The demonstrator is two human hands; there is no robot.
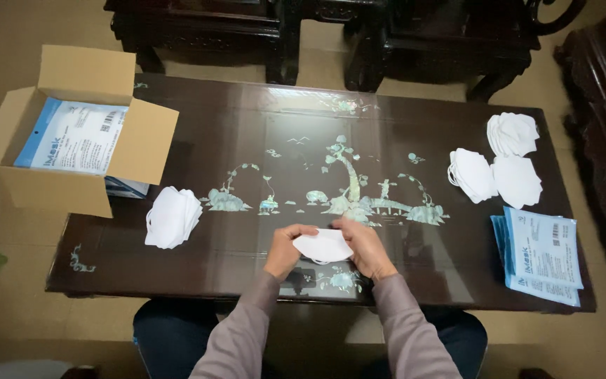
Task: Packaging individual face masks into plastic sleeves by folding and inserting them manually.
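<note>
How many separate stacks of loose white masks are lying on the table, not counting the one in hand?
4: one stack left of the hands, and three at the right end: far, middle, and nearest the blue packets. The carton may hide more.

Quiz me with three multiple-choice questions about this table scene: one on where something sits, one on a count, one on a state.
1. Where is the cardboard box?
A. the table's left end
B. the table's right end
C. on the floor

2. How many white mask stacks lie at the far right?
A. one
B. three
C. five

3. What are the hands doing?
A. resting flat
B. holding one white mask between them
C. lifting the box

Answers: 1 A, it overhangs the table there. 2 B, three stacks cluster together. 3 B, left hand and right hand grip the mask.
</note>
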